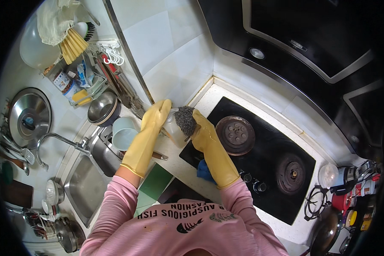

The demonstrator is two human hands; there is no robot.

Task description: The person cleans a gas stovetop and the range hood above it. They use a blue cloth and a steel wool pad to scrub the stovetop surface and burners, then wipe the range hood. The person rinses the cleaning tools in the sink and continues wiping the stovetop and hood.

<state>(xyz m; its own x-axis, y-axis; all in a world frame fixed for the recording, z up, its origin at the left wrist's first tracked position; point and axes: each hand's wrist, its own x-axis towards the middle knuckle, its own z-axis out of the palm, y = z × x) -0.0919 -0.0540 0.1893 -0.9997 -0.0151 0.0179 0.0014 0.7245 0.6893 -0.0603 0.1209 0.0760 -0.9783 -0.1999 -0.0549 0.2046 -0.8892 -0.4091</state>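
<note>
Yellow rubber gloves cover both of my hands. My left hand [156, 113] is closed around the head of a translucent spray bottle [178, 136], whose white nozzle points towards my right hand. A dark grey steel wool scourer [185, 120] is gripped in my right hand [202, 128], right beside the nozzle and partly in front of the bottle. Both hands are above the pale counter, at the left corner of the black gas hob [268, 179]. A blue thing [205, 171], perhaps a cloth, shows partly behind my right forearm.
Left stand a steel double sink [86, 185] with a curved tap [56, 136], a pale blue container [124, 132] and stacked bowls [104, 108]. Two burners [235, 135] are on the hob, without grates. A range hood [284, 60] overhangs it. A wok [326, 233] sits at the right.
</note>
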